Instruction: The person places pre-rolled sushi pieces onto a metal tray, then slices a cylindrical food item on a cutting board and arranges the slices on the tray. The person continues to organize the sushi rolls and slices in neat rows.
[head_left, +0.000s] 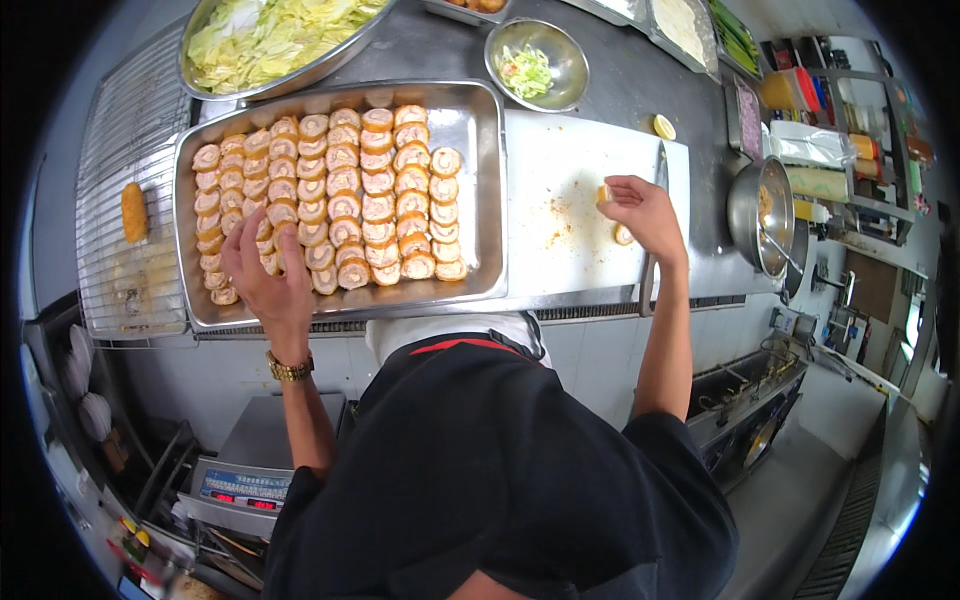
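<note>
Rows of round, golden-edged roll slices [343,205] fill most of a metal tray [480,200]. Over the tray's left front part is my left hand [268,265], fingers apart and pointing down at the slices; I cannot tell whether the fingertips touch them. Above the white cutting board [560,250], my right hand [645,215] pinches a small roll slice [603,194] between thumb and fingers. Another slice [623,234] lies on the board just below that hand. A knife [648,285] rests along the board's right side, partly hidden behind my right wrist.
A whole golden roll [134,212] lies on a wire rack [100,260] at the left. Behind the tray stands a big bowl of cut cabbage [280,45]. A smaller metal bowl [575,80] holds greens. A lemon piece [663,126] and a mixing bowl [745,215] are at the right.
</note>
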